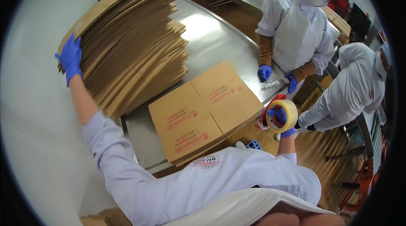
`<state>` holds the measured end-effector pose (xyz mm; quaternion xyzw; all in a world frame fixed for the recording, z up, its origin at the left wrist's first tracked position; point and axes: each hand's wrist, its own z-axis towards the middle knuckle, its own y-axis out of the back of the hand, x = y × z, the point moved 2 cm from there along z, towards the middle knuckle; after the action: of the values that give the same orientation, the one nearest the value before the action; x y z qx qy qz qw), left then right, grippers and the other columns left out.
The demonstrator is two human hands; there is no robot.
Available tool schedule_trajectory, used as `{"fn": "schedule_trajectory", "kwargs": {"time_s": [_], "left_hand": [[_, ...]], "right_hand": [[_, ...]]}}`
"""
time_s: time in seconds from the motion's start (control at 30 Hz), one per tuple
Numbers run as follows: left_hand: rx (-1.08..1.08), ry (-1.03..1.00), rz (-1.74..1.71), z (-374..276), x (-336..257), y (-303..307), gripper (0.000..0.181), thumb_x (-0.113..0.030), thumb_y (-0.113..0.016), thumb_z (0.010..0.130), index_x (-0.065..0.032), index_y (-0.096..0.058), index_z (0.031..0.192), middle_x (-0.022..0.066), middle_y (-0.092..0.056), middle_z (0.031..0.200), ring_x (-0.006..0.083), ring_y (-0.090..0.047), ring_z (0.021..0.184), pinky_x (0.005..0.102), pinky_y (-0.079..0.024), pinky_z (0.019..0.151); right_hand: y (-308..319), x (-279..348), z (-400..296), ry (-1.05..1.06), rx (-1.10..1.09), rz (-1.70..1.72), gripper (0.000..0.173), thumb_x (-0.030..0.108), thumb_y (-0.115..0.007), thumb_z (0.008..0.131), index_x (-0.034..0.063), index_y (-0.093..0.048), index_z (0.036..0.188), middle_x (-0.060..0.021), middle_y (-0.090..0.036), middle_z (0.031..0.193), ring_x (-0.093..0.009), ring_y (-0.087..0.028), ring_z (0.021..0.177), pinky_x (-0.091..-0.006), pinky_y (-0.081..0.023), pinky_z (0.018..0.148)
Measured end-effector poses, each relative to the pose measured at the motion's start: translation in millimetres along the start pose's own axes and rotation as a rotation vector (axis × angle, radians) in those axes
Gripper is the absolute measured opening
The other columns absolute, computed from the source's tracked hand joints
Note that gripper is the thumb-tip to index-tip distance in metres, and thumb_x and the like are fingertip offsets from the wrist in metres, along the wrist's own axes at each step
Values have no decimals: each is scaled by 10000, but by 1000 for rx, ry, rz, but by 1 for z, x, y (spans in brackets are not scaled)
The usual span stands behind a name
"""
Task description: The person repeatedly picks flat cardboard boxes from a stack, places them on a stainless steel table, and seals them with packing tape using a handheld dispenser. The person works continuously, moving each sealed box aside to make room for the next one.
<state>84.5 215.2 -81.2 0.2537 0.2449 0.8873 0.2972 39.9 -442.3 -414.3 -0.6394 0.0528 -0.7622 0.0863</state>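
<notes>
My left hand (pixel 70 55), in a blue glove, lies with fingers apart against the near-left end of a tall stack of flattened cardboard boxes (pixel 127 42). Whether its fingertips hook around a sheet is hard to see. A red hand-held tape dispenser (pixel 262 119) with a large roll of clear packing tape (pixel 292 115) is in my right hand (pixel 279 114), also gloved in blue. The roll hides part of the fingers and the handle. Between my hands, a lower pile of flat cardboard boxes (pixel 203 108) with red print rests at the table's near edge.
A stainless steel table (pixel 219 47) carries both piles. Across its corner stands a co-worker (pixel 293 32) in white, gloved hands near crumpled clear plastic (pixel 270 85). Another person in white (pixel 355 89) bends at the right. A white wall (pixel 35 105) borders my left side.
</notes>
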Motion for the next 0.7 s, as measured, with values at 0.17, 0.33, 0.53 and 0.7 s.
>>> {"fn": "schedule_trajectory", "kwargs": {"time_s": [0.17, 0.33, 0.53, 0.7], "left_hand": [[290, 293, 115, 6, -12, 14, 512, -480, -287, 859, -271, -220, 1321, 32, -171, 1396, 347, -107, 1275, 666, -60, 907], [-471, 246, -280, -32, -101, 25, 600, -398, -367, 862, -143, -123, 1347, 185, -21, 1393, 444, -26, 1252, 613, -109, 942], [349, 13, -1485, -240, -314, 13, 859, -229, -504, 816, -83, 189, 1302, 231, 44, 1373, 335, -196, 1249, 371, -208, 1024], [841, -417, -1134, -399, -419, 8, 930, -388, -564, 745, -71, 82, 1335, 152, 80, 1399, 354, 74, 1280, 567, -45, 980]], "right_hand": [[24, -13, -11, 65, -86, -528, 370, 57, -757, 527, 80, -574, 848, -18, -571, 763, -157, -540, 723, -290, -439, 652], [81, -29, -35, -140, -152, -370, 288, 62, -729, 582, 68, -590, 834, -13, -571, 769, -132, -528, 728, -271, -445, 637], [139, -44, -88, 217, -254, -803, 336, 66, -682, 636, 68, -587, 958, -49, -569, 934, -169, -541, 868, -293, -425, 798], [163, -38, -118, -106, -614, -24, 290, -21, -714, 546, 88, -593, 786, 6, -571, 694, -116, -552, 666, -262, -457, 615]]}}
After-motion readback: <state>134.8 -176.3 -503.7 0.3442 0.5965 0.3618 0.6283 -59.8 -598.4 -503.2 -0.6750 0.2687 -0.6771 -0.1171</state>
